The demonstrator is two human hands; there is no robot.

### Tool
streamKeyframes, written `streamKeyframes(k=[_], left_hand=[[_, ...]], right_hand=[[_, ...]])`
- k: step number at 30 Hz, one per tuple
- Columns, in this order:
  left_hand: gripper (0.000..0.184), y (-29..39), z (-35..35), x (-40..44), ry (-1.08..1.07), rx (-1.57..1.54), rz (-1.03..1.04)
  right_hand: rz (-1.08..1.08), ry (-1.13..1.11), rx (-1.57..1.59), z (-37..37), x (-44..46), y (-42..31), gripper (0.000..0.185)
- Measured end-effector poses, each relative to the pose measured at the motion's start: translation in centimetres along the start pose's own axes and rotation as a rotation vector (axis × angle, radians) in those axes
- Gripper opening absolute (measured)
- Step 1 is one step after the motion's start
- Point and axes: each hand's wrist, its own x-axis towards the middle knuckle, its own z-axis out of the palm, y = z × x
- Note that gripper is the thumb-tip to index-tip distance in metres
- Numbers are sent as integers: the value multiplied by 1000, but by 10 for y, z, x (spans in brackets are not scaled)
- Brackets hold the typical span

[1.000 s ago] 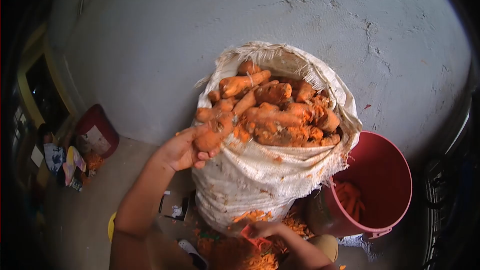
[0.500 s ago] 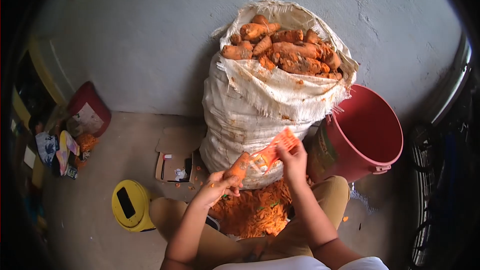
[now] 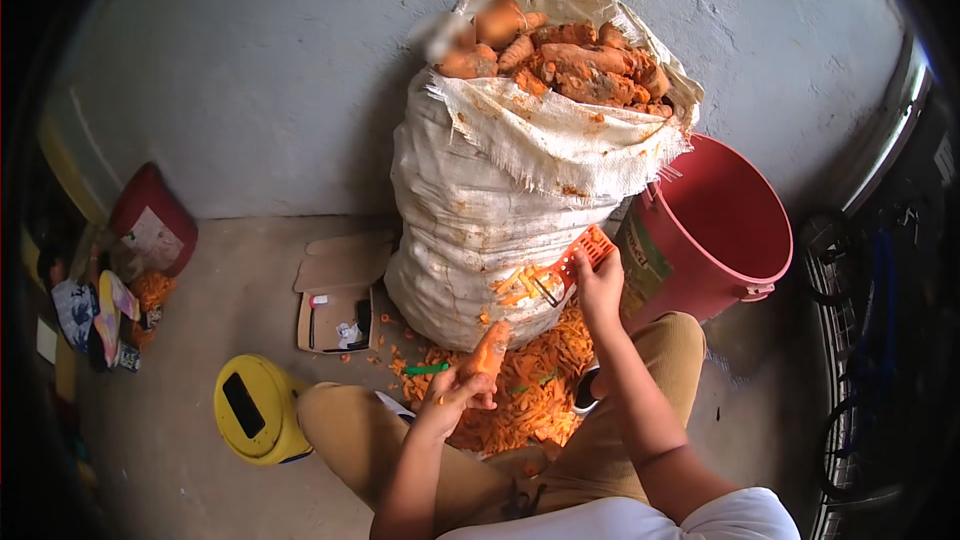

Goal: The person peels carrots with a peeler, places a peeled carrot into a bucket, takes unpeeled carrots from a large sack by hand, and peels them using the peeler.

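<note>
My left hand (image 3: 455, 398) is closed around the lower part of an orange carrot (image 3: 487, 352), whose upper end points up and away. To its right and higher, my right hand (image 3: 598, 285) grips a red-orange peeler (image 3: 585, 252) with a perforated handle, apart from the carrot. Behind both hands stands a tall white woven sack (image 3: 480, 230), its open top full of dirty carrots (image 3: 590, 70). Orange peelings (image 3: 520, 402) are heaped on the floor between my legs, and some cling to the sack beside the peeler.
A red bucket (image 3: 725, 215) stands right of the sack. At left are an open cardboard box (image 3: 330, 325), a yellow container (image 3: 258, 410) with a phone-like dark object on top, and a red bin (image 3: 150, 220) near colourful bags (image 3: 112, 310). A grey wall (image 3: 270, 90) rises behind.
My left hand has come down from the sack's top with a carrot. My right hand has risen with the peeler, then moved slightly away from the carrot. The view has shifted.
</note>
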Motion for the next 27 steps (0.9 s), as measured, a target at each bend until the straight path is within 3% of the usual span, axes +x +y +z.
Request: streamKeyframes(k=[3, 5, 7, 8, 10, 12, 13, 15, 17, 19, 22, 25, 26, 27], left_hand=[[32, -9, -4, 1, 27, -28, -9], [30, -16, -4, 4, 31, -6, -1], [28, -20, -4, 4, 30, 36, 18], [28, -19, -3, 4, 34, 70, 30], [28, -14, 3, 0, 43, 137, 51], [28, -18, 1, -4, 41, 98, 28], [29, -18, 0, -4, 38, 79, 21], [30, -26, -8, 1, 33, 28, 7], [30, -32, -10, 2, 4, -99, -8], [27, -35, -9, 4, -56, -301, -19], [27, -33, -9, 3, -64, -204, -28], [27, -32, -9, -4, -78, -162, -33], [28, -32, -8, -5, -92, -165, -34], [28, -32, -8, -4, -88, -192, -42]], right_hand=[[213, -240, 195, 6, -41, -63, 22], [210, -427, 259, 17, -77, -64, 28], [-314, -287, -159, 27, -86, -46, 17], [-147, -350, -89, 21, -81, -39, 19], [161, -249, 124, 18, -61, -23, 15], [-15, -17, -37, 2, -28, -1, 16], [33, 81, 142, -4, -12, 7, 18], [92, 32, 170, -13, -17, -5, 20], [118, -194, 277, 1, -52, -34, 21], [-51, -339, 89, 15, -87, -39, 20], [137, -410, 68, 17, -83, -37, 29], [5, -92, -6, 3, -38, -28, 22], [4, -9, -20, -5, -14, 13, 21], [-26, 2, -70, -11, -7, 9, 22]])
